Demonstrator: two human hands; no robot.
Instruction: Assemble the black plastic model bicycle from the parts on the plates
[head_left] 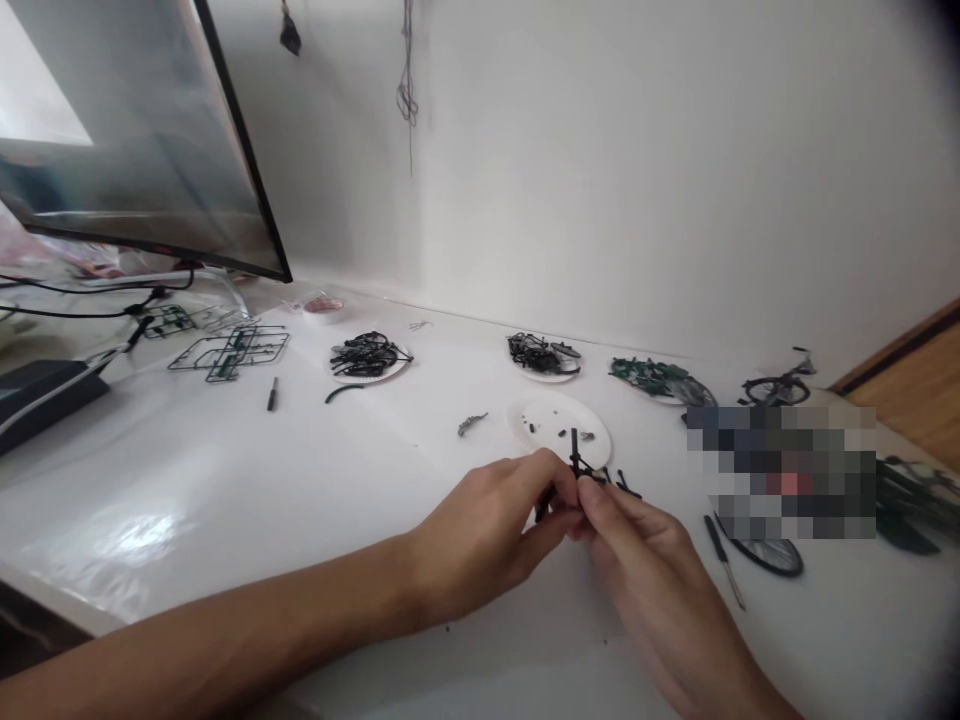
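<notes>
Both my left hand (517,520) and my right hand (637,550) are closed around a thin black model bicycle part (575,445), their fingertips meeting in front of me. One straight bar of it sticks up between the fingers, and shorter rods show to the right. My fingers cover the rest, so its full shape is hidden. Just beyond it lies a white paper plate (525,415) with several tiny dark pieces. A small grey part (471,425) rests on the table left of that plate.
Plates of black parts (367,355), more black parts (541,352) and green parts (649,375) line the wall. A small model bicycle (780,385), a spoked wheel (769,550) and a screwdriver (724,560) are on the right. Green sprue frames (232,350) and a monitor (142,130) stand left.
</notes>
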